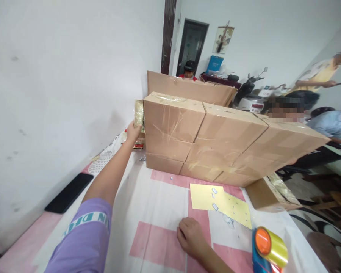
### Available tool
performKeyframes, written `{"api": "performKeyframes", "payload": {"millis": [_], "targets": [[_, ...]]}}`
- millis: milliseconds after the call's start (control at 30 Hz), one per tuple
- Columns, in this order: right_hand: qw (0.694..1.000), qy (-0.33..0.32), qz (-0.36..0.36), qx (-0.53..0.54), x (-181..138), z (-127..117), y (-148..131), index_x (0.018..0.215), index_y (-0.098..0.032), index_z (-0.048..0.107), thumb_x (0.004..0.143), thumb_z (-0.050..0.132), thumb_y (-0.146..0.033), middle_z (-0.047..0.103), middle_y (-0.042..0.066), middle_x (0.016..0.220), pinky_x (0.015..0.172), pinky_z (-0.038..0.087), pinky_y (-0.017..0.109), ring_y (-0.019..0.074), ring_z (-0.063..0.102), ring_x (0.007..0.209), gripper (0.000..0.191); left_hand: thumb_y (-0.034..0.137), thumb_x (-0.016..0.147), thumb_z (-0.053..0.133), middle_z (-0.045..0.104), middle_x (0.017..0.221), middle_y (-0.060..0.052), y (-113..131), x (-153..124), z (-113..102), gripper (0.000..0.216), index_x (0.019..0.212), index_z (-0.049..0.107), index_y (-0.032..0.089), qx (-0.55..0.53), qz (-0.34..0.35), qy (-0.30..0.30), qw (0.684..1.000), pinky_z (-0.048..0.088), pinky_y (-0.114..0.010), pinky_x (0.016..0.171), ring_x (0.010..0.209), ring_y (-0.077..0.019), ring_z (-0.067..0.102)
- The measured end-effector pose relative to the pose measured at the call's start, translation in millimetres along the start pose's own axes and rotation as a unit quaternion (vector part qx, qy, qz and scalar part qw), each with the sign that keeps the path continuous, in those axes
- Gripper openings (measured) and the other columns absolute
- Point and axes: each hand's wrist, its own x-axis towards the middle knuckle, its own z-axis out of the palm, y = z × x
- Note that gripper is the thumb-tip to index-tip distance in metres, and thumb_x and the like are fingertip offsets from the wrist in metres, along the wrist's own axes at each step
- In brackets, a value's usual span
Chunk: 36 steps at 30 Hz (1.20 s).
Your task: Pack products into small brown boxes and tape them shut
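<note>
My left hand point(134, 131) grasps the upright gold packet point(139, 111) left of the box stack point(184, 125); right hand point(191, 236) curls in front, grip unclear.

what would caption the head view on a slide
Left hand touching a shiny packet beside stacked cardboard boxes; right hand loosely curled over the pink-and-white tablecloth.

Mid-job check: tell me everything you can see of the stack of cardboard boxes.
The stack of cardboard boxes is brown, with a facing side three boxes wide and three high. Glossy, clear-looking tape shows on the boxes, creased in places; those on top look closed. The stack stands on the pink and white cloth. At its left end, the left hand holds a shiny gold-looking packet; whether that packet touches the stack is unclear. The back is hidden.
</note>
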Motion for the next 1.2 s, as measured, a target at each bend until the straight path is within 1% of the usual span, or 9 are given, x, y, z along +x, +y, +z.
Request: {"api": "performKeyframes", "payload": {"millis": [267,467,567,667,733,833,1000,1100,1200], "targets": [[0.999,0.046,0.005,0.024,-1,2,4,0.068,-0.02,0.048,0.093,0.047,-0.014,0.056,0.002,0.065,0.061,0.031,0.03,0.0168,0.05,0.061,0.026,0.035,0.09,0.059,0.072,0.113,-0.01,6,-66,-181,0.035,0.12,0.063,0.017,0.079,0.038,0.164,0.983,0.051,-0.038,0.098,0.106,-0.0275,0.066],[0.981,0.116,0.043,0.149,15,-25,-8,0.074,-0.021,0.054,0.096,0.046,-0.017,0.057,0.002,0.07,0.061,0.041,0.03,0.0176,0.055,0.064,0.024,0.049,0.086,0.062,0.075,0.104,-0.006,15,-172,-248,0.042,0.114,0.069,0.018,0.101,0.025,0.018,0.994,0.057,-0.035,0.086,0.096,-0.0275,0.069],[0.969,0.161,0.005,0.188,33,-64,-19,0.102,-0.021,0.061,0.096,0.05,-0.021,0.065,0.009,0.093,0.079,0.05,0.037,0.024,0.062,0.09,0.013,0.056,0.084,0.063,0.075,0.113,-0.005,33,-221,-249,0.054,0.123,0.068,0.019,0.096,0.023,-0.14,0.985,0.057,-0.035,0.087,0.101,-0.0285,0.07],[0.975,0.164,-0.042,0.147,47,-113,-30,0.138,-0.017,0.048,0.093,0.06,-0.032,0.053,0.02,0.138,0.102,0.045,0.052,0.0335,0.049,0.127,0.049,0.058,0.085,0.063,0.073,0.123,-0.004,55,-259,-235,0.058,0.131,0.066,0.023,0.098,0.053,-0.284,0.952,0.054,-0.036,0.094,0.11,-0.0298,0.068],[0.985,0.136,-0.076,0.078,50,-142,-37,0.142,-0.019,0.047,0.09,0.066,-0.039,0.039,0.019,0.153,0.109,0.035,0.058,0.039,0.034,0.14,0.058,0.056,0.088,0.061,0.071,0.128,-0.003,67,-280,-219,0.055,0.134,0.064,0.027,0.102,0.083,-0.362,0.923,0.053,-0.035,0.097,0.114,-0.0297,0.068],[0.99,0.027,-0.138,-0.007,46,-166,-48,0.13,-0.023,0.059,0.092,0.064,-0.033,0.051,0.011,0.145,0.112,0.025,0.059,0.037,0.034,0.139,0.04,0.051,0.089,0.06,0.071,0.13,-0.002,77,-305,-190,0.052,0.137,0.063,0.031,0.118,0.111,-0.445,0.881,0.053,-0.035,0.095,0.114,-0.0298,0.069],[0.979,-0.138,-0.146,-0.042,30,-150,-59,0.128,-0.017,0.06,0.088,0.068,-0.031,0.061,0.011,0.108,0.093,0.035,0.044,0.0271,0.049,0.103,0.043,0.046,0.092,0.053,0.071,0.13,-0.007,76,-333,-148,0.052,0.14,0.058,0.029,0.215,0.152,-0.485,0.834,0.051,-0.038,0.093,0.114,-0.032,0.068],[0.981,-0.138,-0.124,-0.065,23,-133,-62,0.133,-0.017,0.056,0.083,0.072,-0.033,0.056,0.012,0.11,0.088,0.034,0.042,0.0293,0.046,0.104,0.055,0.048,0.087,0.061,0.069,0.132,-0.011,79,-344,-137,0.063,0.145,0.051,0.027,0.3,0.201,-0.444,0.82,0.049,-0.039,0.089,0.114,-0.0342,0.067],[0.984,-0.12,-0.097,-0.091,20,-124,-66,0.118,-0.013,0.061,0.083,0.069,-0.027,0.055,0.013,0.106,0.087,0.034,0.042,0.0305,0.045,0.101,0.039,0.051,0.077,0.073,0.066,0.133,-0.014,88,-355,-131,0.079,0.146,0.046,0.024,0.358,0.27,-0.408,0.795,0.046,-0.041,0.09,0.114,-0.0355,0.064]]}}
